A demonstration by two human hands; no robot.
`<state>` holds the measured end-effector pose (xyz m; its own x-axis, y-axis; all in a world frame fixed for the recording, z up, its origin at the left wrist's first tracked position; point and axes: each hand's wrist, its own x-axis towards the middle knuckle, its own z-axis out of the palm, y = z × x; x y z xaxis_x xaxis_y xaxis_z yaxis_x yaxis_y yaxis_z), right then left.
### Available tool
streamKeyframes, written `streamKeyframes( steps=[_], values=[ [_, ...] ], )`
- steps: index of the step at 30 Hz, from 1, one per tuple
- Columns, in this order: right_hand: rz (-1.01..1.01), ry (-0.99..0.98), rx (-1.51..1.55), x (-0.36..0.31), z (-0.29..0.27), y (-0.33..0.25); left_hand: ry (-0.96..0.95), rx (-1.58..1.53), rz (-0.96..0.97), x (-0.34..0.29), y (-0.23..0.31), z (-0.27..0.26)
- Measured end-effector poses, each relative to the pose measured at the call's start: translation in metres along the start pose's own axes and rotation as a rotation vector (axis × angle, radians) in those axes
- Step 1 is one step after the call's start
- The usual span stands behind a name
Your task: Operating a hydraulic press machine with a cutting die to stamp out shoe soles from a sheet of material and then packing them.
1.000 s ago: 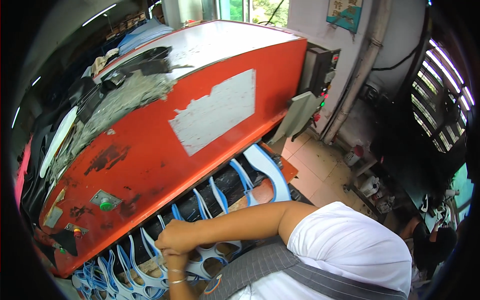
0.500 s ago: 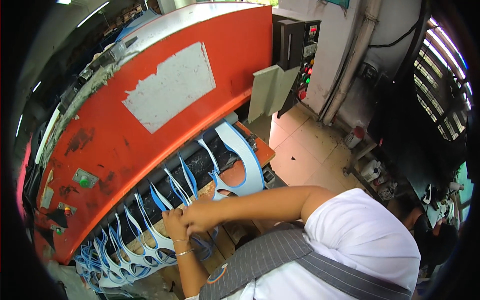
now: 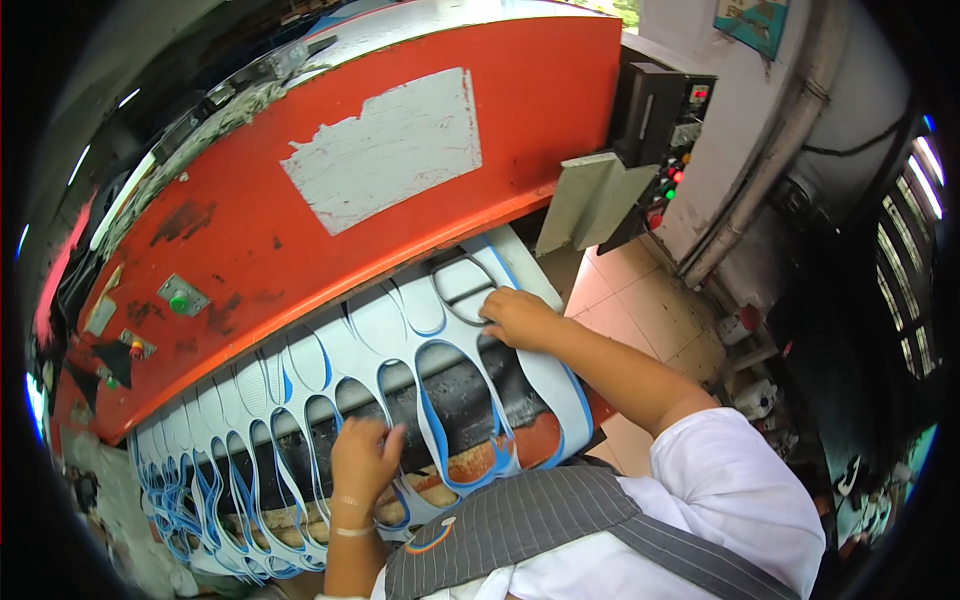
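A perforated white-and-blue foam sheet (image 3: 352, 345) lies across the bed of a red press, with rows of long sole-shaped holes in it. Near its right end rests a dark, sole-shaped cutting die (image 3: 470, 293) with a crossbar. My right hand (image 3: 520, 318) has its fingers closed on the near right rim of this die. Lower left, my left hand (image 3: 362, 458) hovers at or just over the cut strips, thumb apart from the fingers. Its fingertips are slightly blurred, and no object shows in it.
The red press beam (image 3: 400, 170) spans the bed's far side, carrying a green button (image 3: 180, 302) on the left. A bent metal plate (image 3: 595, 200) and a control box (image 3: 690, 130) with lit buttons stand far right. Tiled floor (image 3: 635, 330) shows beyond the bed's right end.
The sheet now lies spread over the bed, where mostly thin cut strips showed before. My hands have parted; the right has moved up and right to the die. The view has shifted.
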<state>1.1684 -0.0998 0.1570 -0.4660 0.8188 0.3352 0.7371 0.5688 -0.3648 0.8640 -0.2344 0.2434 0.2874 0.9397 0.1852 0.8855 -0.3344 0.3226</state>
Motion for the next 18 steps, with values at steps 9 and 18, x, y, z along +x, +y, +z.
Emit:
streamKeyframes(
  steps=[9,18],
  values=[
    [-0.207,0.136,0.229,-0.065,0.014,-0.021,-0.048,-0.384,0.371,0.093,0.034,0.139],
    [-0.22,0.075,0.32,-0.084,0.005,-0.019,-0.045,-0.526,0.469,0.08,0.041,0.165]
  ],
)
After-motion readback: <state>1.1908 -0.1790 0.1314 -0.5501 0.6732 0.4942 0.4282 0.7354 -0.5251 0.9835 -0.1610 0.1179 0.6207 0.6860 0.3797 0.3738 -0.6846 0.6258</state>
